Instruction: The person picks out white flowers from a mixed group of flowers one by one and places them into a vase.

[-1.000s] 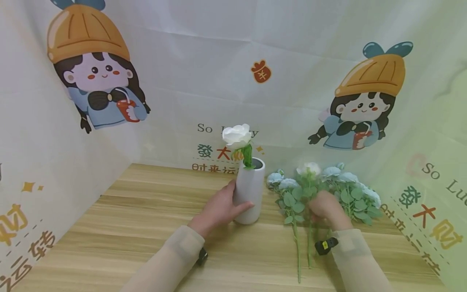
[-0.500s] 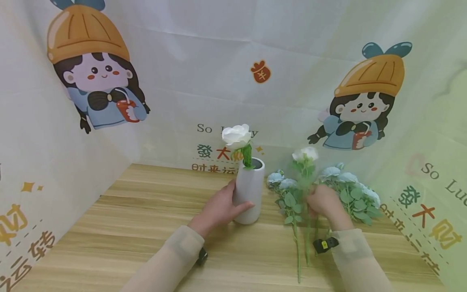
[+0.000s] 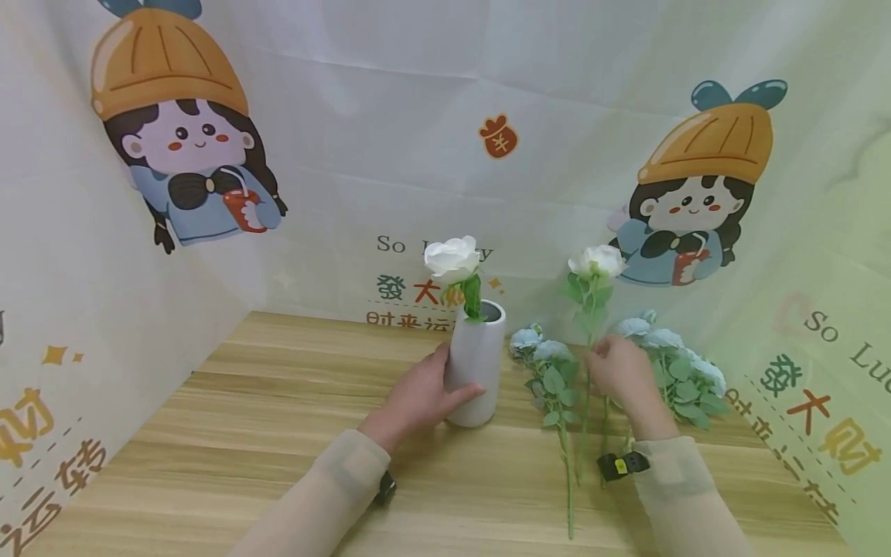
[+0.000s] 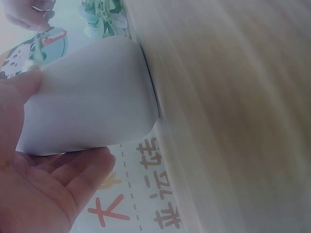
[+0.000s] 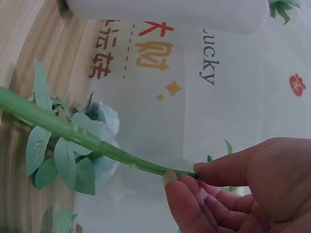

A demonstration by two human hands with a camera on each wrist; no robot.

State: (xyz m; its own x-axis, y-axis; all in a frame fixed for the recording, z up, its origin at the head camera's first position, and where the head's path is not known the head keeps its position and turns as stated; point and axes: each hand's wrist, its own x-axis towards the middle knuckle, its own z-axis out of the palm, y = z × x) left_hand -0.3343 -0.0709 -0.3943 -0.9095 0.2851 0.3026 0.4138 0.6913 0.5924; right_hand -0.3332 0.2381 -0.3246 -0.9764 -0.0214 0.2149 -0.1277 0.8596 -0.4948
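Head view shows my white rose [image 3: 596, 261] to the right of the vase [image 3: 475, 371], bloom up, higher in view than the vase's mouth. My right grip [image 3: 622, 375] pinches its green stem [image 5: 116, 154], thumb and fingertips together on it; I cannot tell whether the stem's lower end touches the table [image 3: 278, 387]. My left grip [image 3: 422, 398] is clamped round the vase's body, thumb across its front. A second white rose [image 3: 452, 259] stands in the vase, its bloom above the left of the rim. Blue flowers [image 3: 552, 352] with leafy stems lie right of the vase. Behind the vase hangs a pale printed cloth [image 3: 362, 139].
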